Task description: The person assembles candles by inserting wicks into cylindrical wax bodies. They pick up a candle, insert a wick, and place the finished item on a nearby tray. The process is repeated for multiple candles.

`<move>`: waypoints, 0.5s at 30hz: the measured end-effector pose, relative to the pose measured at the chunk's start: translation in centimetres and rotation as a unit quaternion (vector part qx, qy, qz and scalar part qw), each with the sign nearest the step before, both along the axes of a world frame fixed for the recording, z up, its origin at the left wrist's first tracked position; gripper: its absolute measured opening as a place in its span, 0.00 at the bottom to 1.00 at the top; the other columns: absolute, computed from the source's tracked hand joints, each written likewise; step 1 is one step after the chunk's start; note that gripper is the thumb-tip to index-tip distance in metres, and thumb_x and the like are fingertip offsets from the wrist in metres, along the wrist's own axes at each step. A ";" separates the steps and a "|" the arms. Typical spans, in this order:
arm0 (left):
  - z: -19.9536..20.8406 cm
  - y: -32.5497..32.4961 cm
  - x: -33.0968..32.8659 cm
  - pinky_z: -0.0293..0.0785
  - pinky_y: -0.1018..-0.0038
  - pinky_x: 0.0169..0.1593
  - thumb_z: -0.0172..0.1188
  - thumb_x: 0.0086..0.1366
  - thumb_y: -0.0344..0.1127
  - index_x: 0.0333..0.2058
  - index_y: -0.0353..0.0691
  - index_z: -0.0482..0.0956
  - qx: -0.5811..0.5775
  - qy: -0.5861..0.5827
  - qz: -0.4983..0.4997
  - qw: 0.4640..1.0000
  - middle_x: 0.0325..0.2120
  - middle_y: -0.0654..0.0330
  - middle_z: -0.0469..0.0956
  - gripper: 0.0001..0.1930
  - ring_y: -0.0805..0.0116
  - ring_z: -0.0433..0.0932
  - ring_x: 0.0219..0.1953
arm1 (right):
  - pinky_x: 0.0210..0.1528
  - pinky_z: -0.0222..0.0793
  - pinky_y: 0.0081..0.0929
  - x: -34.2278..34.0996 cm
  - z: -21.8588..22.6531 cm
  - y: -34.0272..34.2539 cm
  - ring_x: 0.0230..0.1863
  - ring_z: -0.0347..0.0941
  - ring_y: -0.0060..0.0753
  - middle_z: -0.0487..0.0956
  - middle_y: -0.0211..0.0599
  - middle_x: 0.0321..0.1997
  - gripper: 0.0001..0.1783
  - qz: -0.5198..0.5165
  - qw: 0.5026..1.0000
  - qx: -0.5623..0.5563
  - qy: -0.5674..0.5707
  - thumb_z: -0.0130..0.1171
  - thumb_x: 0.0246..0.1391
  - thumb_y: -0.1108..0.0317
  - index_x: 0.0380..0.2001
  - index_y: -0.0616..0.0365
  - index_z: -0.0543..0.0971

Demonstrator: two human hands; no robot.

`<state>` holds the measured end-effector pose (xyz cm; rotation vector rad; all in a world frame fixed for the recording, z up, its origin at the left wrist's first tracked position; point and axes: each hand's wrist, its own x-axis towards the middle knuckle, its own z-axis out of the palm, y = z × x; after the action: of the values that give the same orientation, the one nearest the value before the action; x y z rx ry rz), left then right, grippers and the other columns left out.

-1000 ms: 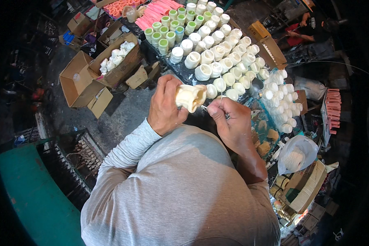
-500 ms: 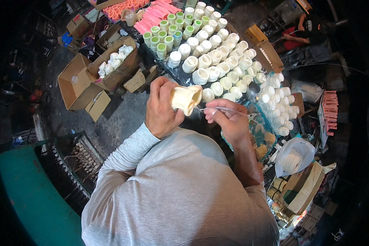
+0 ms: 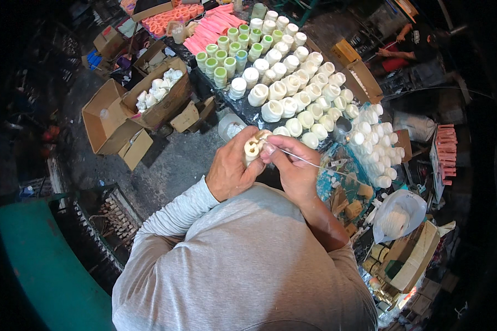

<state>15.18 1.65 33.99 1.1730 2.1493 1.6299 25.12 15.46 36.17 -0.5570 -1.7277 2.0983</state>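
My left hand point(image 3: 230, 168) is closed around a cream-coloured hollow piece point(image 3: 252, 151), held in front of my chest, with an opening on the end that faces up. My right hand point(image 3: 294, 164) pinches a thin white cord point(image 3: 328, 168) between thumb and fingers, right at the rim of the piece. From there the cord trails off to the right. My fingers hide the cord's tip, and I cannot tell whether it goes inside. Beyond my hands, many white cup-like pieces point(image 3: 290, 105) stand in rows on a dark table.
Green-topped cylinders point(image 3: 221, 74) and pink sticks point(image 3: 212, 30) fill the table's far left. At right, a plastic bag point(image 3: 397, 212) holds a white spool. Cardboard boxes point(image 3: 107, 113) stand on the left floor, beyond a green panel point(image 3: 44, 265). Another person point(image 3: 417, 47) is at far right.
The cream piece has come lower and nearer my chest, its opening turned from the right to upward. My right hand has moved left, up against its rim. A translucent tub now shows beyond my left hand.
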 end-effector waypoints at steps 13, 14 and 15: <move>-3.2 0.0 0.2 0.73 0.74 0.54 0.55 0.75 0.33 0.46 0.36 0.78 0.109 -0.406 -0.047 0.906 0.47 0.60 0.82 0.08 0.71 0.79 0.46 | 0.39 0.79 0.22 -0.4 -0.9 0.2 0.34 0.81 0.24 0.84 0.41 0.37 0.10 -0.049 0.998 0.048 -0.012 0.64 0.59 0.83 0.44 0.70 0.79; -3.3 0.2 0.2 0.73 0.74 0.54 0.55 0.74 0.32 0.46 0.35 0.79 0.133 -0.408 -0.042 0.902 0.47 0.61 0.82 0.08 0.72 0.79 0.46 | 0.39 0.78 0.22 -0.5 -1.1 0.2 0.34 0.80 0.23 0.84 0.41 0.37 0.10 -0.042 0.997 0.055 -0.020 0.64 0.59 0.82 0.44 0.70 0.80; -3.3 0.4 0.3 0.73 0.74 0.54 0.55 0.74 0.31 0.45 0.35 0.80 0.157 -0.411 -0.038 0.897 0.47 0.61 0.82 0.08 0.73 0.78 0.46 | 0.38 0.78 0.21 -0.6 -1.2 0.3 0.35 0.80 0.23 0.84 0.40 0.38 0.09 -0.036 0.997 0.066 -0.020 0.64 0.59 0.82 0.44 0.70 0.80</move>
<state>15.44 2.02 30.66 0.4483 1.3226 1.9935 24.56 15.73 34.95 -0.6158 -1.8233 1.9206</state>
